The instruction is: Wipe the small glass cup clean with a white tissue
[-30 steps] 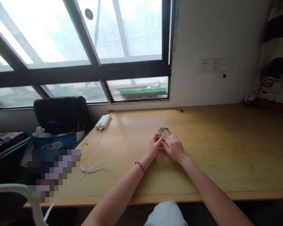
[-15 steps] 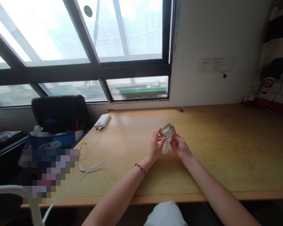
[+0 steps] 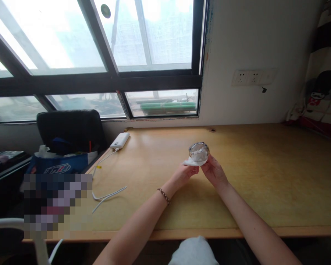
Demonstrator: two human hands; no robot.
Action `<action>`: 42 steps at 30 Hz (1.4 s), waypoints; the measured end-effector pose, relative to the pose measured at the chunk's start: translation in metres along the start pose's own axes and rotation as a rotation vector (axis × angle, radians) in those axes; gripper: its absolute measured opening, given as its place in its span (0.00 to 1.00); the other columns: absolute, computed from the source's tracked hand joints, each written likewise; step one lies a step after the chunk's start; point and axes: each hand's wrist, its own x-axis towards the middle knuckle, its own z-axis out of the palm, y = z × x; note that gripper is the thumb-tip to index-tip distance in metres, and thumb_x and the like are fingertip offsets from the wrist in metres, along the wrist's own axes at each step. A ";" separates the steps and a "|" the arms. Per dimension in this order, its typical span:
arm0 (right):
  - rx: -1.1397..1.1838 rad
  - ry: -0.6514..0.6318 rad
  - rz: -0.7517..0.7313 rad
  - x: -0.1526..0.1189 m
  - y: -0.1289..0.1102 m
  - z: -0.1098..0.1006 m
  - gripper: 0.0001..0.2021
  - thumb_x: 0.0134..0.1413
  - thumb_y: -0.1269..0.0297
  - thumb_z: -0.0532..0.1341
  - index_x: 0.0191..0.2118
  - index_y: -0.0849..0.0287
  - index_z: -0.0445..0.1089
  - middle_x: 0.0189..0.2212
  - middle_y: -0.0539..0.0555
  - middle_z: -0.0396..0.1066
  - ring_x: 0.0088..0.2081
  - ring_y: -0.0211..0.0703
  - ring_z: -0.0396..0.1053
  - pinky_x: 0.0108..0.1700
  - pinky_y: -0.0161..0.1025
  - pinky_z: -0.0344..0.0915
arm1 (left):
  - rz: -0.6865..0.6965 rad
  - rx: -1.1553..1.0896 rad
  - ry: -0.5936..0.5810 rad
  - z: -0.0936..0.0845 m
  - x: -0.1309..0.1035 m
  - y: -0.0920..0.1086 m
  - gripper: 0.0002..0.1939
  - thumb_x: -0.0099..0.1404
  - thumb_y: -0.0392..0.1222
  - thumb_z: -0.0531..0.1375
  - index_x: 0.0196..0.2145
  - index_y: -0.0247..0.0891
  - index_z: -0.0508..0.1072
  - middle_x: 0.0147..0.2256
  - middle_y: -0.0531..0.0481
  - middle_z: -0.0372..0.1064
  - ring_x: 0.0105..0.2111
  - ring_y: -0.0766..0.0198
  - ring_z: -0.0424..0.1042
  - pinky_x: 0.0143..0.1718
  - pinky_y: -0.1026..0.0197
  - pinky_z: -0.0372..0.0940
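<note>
A small clear glass cup is held above the wooden desk, its round rim tilted up toward me. My right hand grips the cup at its lower right side with curled fingers. A white tissue lies against the cup's lower left and underside. My left hand, below and left of the cup, has its fingers closed on the tissue. Part of the tissue is hidden behind the fingers and the glass. A braided bracelet circles my left wrist.
The desk spreads out around my hands. On its left edge lies a white power bank with a white cable. Beyond that edge stand a black chair and a blue bag. A wall socket is at the back right.
The cup has turned so its rim faces more upward, and has moved slightly right. My left hand has shifted from the cup's side to below it, bringing the tissue against the underside.
</note>
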 end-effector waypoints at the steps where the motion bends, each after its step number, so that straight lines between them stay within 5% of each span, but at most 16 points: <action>1: -0.009 -0.007 -0.002 0.000 0.000 0.001 0.11 0.49 0.62 0.56 0.39 0.56 0.67 0.40 0.50 0.69 0.45 0.39 0.63 0.52 0.41 0.56 | 0.020 -0.045 0.014 0.001 -0.001 0.002 0.11 0.47 0.40 0.64 0.28 0.33 0.68 0.23 0.52 0.64 0.23 0.72 0.63 0.29 0.66 0.60; 11: -0.286 -0.158 0.054 -0.013 -0.003 0.023 0.17 0.50 0.53 0.51 0.42 0.57 0.63 0.48 0.54 0.63 0.49 0.45 0.60 0.52 0.46 0.54 | -0.004 -0.187 0.075 -0.005 -0.002 0.006 0.13 0.53 0.45 0.59 0.36 0.37 0.68 0.36 0.48 0.67 0.30 0.68 0.64 0.24 0.68 0.58; 15: -0.230 -0.125 0.110 -0.008 -0.002 0.018 0.26 0.53 0.46 0.40 0.46 0.57 0.61 0.47 0.55 0.63 0.49 0.45 0.61 0.49 0.47 0.57 | -0.035 -0.220 0.014 -0.010 -0.003 0.005 0.09 0.54 0.40 0.59 0.34 0.36 0.68 0.28 0.52 0.65 0.23 0.74 0.61 0.20 0.72 0.55; 24: -0.069 -0.009 0.233 -0.005 0.003 -0.005 0.18 0.52 0.51 0.48 0.38 0.57 0.67 0.37 0.54 0.71 0.43 0.47 0.66 0.49 0.51 0.56 | -0.147 -0.108 0.014 -0.008 -0.004 0.010 0.13 0.54 0.50 0.57 0.30 0.35 0.68 0.19 0.57 0.58 0.12 0.80 0.41 0.12 0.72 0.43; 32: -0.005 0.052 0.279 -0.005 0.002 -0.008 0.18 0.50 0.53 0.49 0.40 0.60 0.66 0.36 0.56 0.71 0.40 0.49 0.67 0.42 0.50 0.61 | -0.207 -0.135 -0.046 -0.013 -0.006 0.014 0.12 0.53 0.47 0.59 0.28 0.34 0.65 0.18 0.58 0.53 0.12 0.81 0.41 0.12 0.74 0.42; 37: 0.034 0.137 0.279 -0.002 0.010 -0.007 0.12 0.47 0.60 0.51 0.26 0.61 0.67 0.22 0.54 0.70 0.26 0.42 0.66 0.30 0.39 0.63 | -0.288 -0.043 -0.186 -0.020 -0.005 0.017 0.12 0.49 0.40 0.62 0.22 0.32 0.62 0.14 0.60 0.45 0.12 0.80 0.44 0.13 0.75 0.40; 42: 0.037 0.197 0.243 -0.001 0.014 -0.008 0.12 0.44 0.62 0.54 0.16 0.61 0.61 0.12 0.47 0.59 0.16 0.32 0.54 0.19 0.31 0.53 | -0.326 -0.022 -0.207 -0.016 -0.004 0.010 0.17 0.54 0.51 0.56 0.27 0.31 0.65 0.13 0.61 0.46 0.11 0.80 0.40 0.13 0.73 0.38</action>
